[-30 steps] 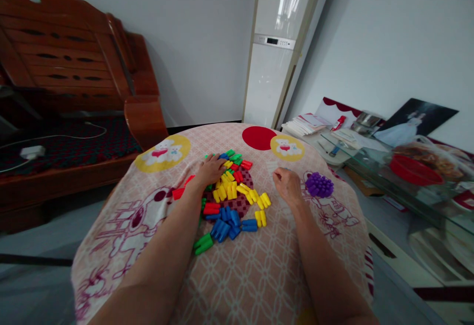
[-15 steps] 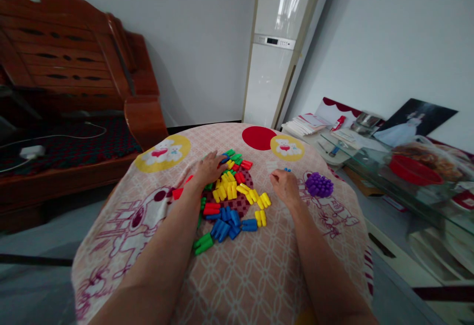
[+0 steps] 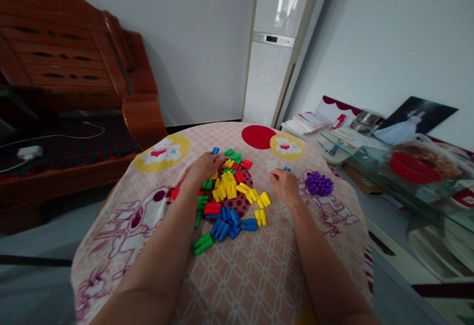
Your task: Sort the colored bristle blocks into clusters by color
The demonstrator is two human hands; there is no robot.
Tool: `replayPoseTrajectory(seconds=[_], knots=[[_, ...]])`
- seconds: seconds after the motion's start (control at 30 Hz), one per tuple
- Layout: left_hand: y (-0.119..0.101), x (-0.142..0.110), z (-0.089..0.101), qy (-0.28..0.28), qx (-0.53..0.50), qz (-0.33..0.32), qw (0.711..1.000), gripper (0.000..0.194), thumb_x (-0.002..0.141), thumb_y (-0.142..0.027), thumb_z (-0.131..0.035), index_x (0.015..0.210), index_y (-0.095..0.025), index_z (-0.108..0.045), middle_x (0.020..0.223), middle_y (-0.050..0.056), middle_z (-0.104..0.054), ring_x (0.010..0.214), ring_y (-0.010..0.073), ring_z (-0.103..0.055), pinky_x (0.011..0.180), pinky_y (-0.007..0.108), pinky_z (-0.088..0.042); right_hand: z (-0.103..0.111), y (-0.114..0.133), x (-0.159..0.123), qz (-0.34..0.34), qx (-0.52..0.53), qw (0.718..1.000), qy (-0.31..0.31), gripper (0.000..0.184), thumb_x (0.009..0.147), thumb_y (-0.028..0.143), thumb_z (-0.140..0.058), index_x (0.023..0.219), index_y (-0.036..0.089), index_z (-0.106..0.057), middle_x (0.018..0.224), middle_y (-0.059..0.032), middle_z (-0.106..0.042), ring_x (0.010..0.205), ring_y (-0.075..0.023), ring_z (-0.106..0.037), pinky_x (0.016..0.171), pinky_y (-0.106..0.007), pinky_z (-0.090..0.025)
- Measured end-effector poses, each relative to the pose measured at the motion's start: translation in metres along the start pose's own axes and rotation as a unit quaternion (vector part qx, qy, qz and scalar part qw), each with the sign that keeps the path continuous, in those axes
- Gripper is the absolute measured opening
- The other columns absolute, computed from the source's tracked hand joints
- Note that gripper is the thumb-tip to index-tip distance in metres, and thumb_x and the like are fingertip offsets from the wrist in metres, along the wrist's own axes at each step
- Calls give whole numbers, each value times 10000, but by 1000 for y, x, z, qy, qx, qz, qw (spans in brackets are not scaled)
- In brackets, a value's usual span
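My left hand (image 3: 206, 168) reaches over the left far part of a pile of coloured plastic pieces, its fingers curled and close together. What they hold, if anything, is hidden. A blue piece (image 3: 215, 150) lies just beyond its fingertips. Yellow pieces (image 3: 228, 185), red pieces (image 3: 212, 209), green pieces (image 3: 203, 244) and blue pieces (image 3: 221, 229) spread over the cloth nearby. Right of the pile, my right hand (image 3: 284, 185) rests with its fingers closed; their contents cannot be seen. Small blue bits (image 3: 287, 169) sit just past its knuckles, and a purple cluster of knobs (image 3: 319, 183) stands to its right.
A patterned cloth (image 3: 237, 275) covers the round table. To the left stands a wooden bench (image 3: 66, 68) with a white plug and cable. On the right, a glass-topped cabinet (image 3: 366, 167) carries papers, a red bowl (image 3: 416, 168) and a photo. A white cabinet-like appliance (image 3: 268, 78) stands behind.
My left hand has drawn slightly left and its fingers have come closer together. The blue piece by it has shifted left and away from me. My right hand stays in place.
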State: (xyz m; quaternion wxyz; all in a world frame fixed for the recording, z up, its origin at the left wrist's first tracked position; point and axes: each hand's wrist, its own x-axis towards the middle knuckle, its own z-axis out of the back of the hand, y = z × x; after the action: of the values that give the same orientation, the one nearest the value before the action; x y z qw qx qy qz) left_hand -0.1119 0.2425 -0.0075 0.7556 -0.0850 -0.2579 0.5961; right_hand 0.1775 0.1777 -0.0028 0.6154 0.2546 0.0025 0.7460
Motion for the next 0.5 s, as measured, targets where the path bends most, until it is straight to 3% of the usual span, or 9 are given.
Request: replayPoseTrajectory(seconds=[0.13,0.3,0.37,0.5], knots=[[-17,-1,26,7,-33,4,999,358,880,-394,-475,731,-198,-736,663,46,-690,634,180,-593,575,252,-407,-1,3,1,12,100,995,1,184,871,218,-555,917,176,-728,868,-73,-737,749,-164,-639,715,-247,-440],[-60,-14,30,130,-145,-87,977,322,797,-453,-564,664,-210,-728,535,-13,-602,523,138,-541,489,221,-351,-5,19,1,82,240,967,37,500,839,169,-558,1336,207,-586,1328,-109,-620,862,-147,-648,758,-245,-503],[-74,-17,22,177,-193,-134,956,297,776,-440,-592,644,-209,-724,534,-22,-603,530,136,-554,496,214,-372,-7,24,0,111,253,959,64,489,839,138,-543,1320,205,-599,1322,-105,-622,914,-153,-645,796,-249,-502],[-85,-18,3,213,-216,-170,938,210,756,-348,-608,683,-202,-741,592,-20,-664,586,144,-603,558,214,-434,-7,26,-1,107,198,966,129,252,821,109,-572,997,180,-738,976,-67,-733,871,-172,-650,775,-242,-470]])
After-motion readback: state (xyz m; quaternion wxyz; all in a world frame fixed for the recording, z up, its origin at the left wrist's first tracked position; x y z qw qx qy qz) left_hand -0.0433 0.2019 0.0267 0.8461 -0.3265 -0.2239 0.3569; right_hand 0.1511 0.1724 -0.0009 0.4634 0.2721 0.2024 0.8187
